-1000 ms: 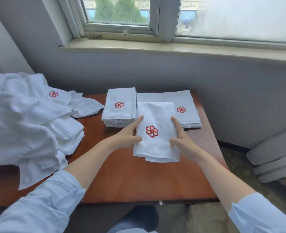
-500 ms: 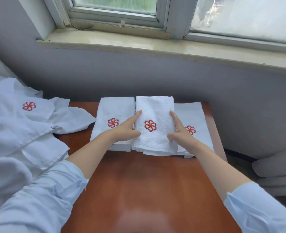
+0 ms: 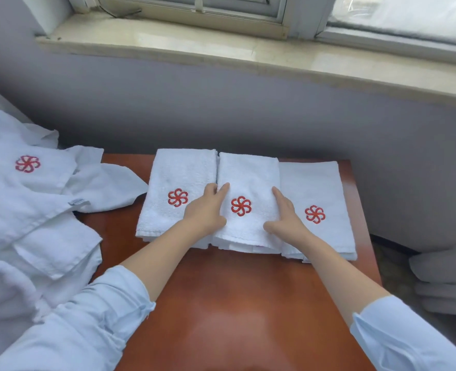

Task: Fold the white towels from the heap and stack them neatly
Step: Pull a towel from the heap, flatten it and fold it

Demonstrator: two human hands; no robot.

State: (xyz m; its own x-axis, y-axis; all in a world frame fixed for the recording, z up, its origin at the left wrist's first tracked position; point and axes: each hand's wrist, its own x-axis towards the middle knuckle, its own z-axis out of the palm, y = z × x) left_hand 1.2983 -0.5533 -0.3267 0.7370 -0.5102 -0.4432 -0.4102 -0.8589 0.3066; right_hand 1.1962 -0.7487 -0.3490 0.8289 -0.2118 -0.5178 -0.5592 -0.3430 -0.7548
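Note:
A folded white towel with a red flower emblem (image 3: pixel 248 188) lies in the middle of a row at the back of the brown table (image 3: pixel 221 303). It rests partly over the folded stack on the right (image 3: pixel 317 188), and another folded stack (image 3: pixel 178 175) sits to its left. My left hand (image 3: pixel 206 210) lies along its left edge with straight fingers and the thumb on top. Along the right edge my right hand (image 3: pixel 285 218) presses the same way. The heap of unfolded white towels (image 3: pixel 34 210) covers the table's left side.
A grey wall and a stone window sill (image 3: pixel 248 52) stand right behind the table. Grey cushions (image 3: pixel 446 279) sit on the floor to the right. The table's right edge drops off just past the right stack.
Both hands have slid the folded towel from the table's middle back into the row between the two stacks. The view has tilted down and closer.

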